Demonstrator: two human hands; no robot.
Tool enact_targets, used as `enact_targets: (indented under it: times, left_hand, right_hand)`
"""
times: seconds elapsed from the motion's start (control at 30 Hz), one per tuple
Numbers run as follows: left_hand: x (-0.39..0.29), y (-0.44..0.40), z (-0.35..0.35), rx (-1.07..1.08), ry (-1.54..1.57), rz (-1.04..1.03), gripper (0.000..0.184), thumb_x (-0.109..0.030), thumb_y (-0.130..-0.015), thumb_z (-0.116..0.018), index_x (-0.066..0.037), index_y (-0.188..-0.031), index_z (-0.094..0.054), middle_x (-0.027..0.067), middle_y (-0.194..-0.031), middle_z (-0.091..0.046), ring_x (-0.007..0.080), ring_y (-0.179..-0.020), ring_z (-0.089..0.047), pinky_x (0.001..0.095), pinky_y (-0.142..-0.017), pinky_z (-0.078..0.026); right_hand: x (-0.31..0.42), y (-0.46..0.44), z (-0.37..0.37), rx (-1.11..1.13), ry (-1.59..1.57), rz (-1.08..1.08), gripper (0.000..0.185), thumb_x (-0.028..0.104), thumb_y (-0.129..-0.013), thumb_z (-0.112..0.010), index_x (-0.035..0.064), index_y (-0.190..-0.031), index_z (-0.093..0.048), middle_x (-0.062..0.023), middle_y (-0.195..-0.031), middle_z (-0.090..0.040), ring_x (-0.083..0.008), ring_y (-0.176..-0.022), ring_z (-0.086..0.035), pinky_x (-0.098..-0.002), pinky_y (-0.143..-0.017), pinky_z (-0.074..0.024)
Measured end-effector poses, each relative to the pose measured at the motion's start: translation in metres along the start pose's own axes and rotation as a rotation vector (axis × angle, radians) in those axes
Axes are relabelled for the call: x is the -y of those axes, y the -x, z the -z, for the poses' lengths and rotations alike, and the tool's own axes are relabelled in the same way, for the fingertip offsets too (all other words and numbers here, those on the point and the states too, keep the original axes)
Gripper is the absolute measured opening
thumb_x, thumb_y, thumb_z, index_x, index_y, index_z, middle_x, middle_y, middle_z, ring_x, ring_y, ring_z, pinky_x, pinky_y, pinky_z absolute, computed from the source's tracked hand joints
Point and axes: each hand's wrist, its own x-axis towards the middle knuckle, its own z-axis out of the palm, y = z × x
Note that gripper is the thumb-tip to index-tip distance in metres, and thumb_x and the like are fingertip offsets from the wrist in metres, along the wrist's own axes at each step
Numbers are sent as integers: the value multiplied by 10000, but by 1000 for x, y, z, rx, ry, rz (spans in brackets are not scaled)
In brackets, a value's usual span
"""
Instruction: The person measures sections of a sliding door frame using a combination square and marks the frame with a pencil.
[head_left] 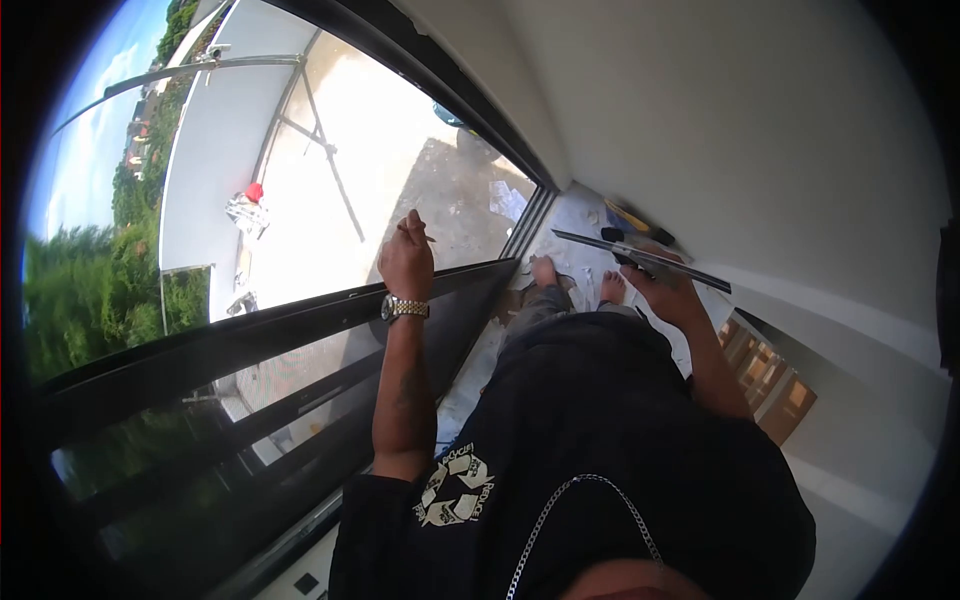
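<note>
My left hand, with a metal watch on its wrist, is raised in front of the window opening, just above the dark frame rail. Its fingers are closed around a small thin item that I cannot make out. On the right, my right hand is wrapped round the handle of a squeegee-like tool. The tool's long, narrow dark blade slants across above the floor, close to the white wall.
Bare feet stand on a floor with white scraps. Tools with a yellow part lie by the wall. A slatted wooden item is at the right. Outside are a pale terrace, metal poles and trees.
</note>
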Motion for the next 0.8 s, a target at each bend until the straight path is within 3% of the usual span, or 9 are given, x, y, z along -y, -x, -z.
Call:
enact_targets:
  times: [0.03, 0.13, 0.17, 0.3, 0.4, 0.53, 0.63, 0.73, 0.8]
  left_hand:
    - [8, 4, -6, -126, -285, 21, 291, -284, -1000, -461, -90, -938, -669, 103, -741, -691, 324, -749, -672, 463, -710, -480]
    - [48, 16, -26, -104, -515, -105, 265, -247, -961, -491, -64, -869, -659, 177, -757, -697, 355, -766, -692, 450, -700, -514]
    - [55, 17, -30, 8, -695, -115, 190, -194, -914, -521, -76, -883, -667, 153, -795, -711, 341, -781, -698, 477, -722, -499]
    - [62, 26, -33, 46, -733, -96, 171, -188, -896, -534, -82, -895, -668, 153, -819, -718, 340, -807, -700, 488, -754, -487]
    - [70, 29, -30, 87, -699, -19, 176, -141, -863, -523, -84, -916, -680, 156, -859, -724, 318, -860, -688, 482, -825, -458]
    - [90, 36, -26, 109, -706, 17, 197, -185, -889, -521, -73, -936, -675, 176, -860, -724, 361, -869, -702, 508, -804, -475]
    - [85, 39, -14, 234, -670, 178, 240, -166, -869, -522, -67, -1019, -681, 189, -981, -725, 357, -994, -685, 510, -894, -465]
    - [85, 31, -23, 280, -647, 255, 284, -187, -892, -502, -68, -1103, -651, 204, -1065, -711, 369, -1036, -676, 543, -899, -461]
    - [94, 11, -41, 327, -605, 233, 319, -206, -906, -480, -65, -1155, -621, 210, -1132, -693, 381, -1080, -662, 585, -935, -431]
  right_hand:
    - [8, 4, 7, 32, -31, -97, 214, 208, -887, -693, 9, -947, -643, -128, -828, -644, -265, -769, -632, -371, -728, -495]
    - [-7, 15, 9, -88, -99, 6, 197, 184, -929, -674, 8, -1007, -639, -106, -799, -608, -200, -703, -571, -345, -675, -484]
    - [-14, 16, 9, -107, -36, 4, 190, 177, -928, -675, 7, -1006, -641, -105, -772, -604, -203, -679, -570, -348, -660, -485]
    - [-16, 17, 16, -193, 34, 137, 177, 174, -926, -673, 9, -982, -637, -99, -755, -604, -203, -655, -566, -346, -640, -480]
    - [-6, 23, 25, -180, 16, 33, 179, 162, -901, -684, 8, -973, -627, -97, -795, -637, -214, -718, -627, -339, -671, -491]
    - [-6, 26, 24, -239, -31, 35, 166, 142, -874, -700, 43, -987, -631, -59, -765, -597, -163, -617, -526, -297, -583, -424]
    - [1, 24, 20, -242, 20, 118, 144, 74, -863, -702, 42, -976, -619, -5, -733, -540, -72, -597, -420, -243, -549, -354]
    - [12, 10, 10, -240, -82, 228, 132, 53, -857, -699, 41, -963, -622, -15, -775, -546, -78, -615, -414, -255, -545, -346]
    - [18, -4, 0, -228, -71, 248, 185, 15, -820, -708, 32, -995, -652, -37, -833, -577, -101, -678, -508, -262, -585, -409]
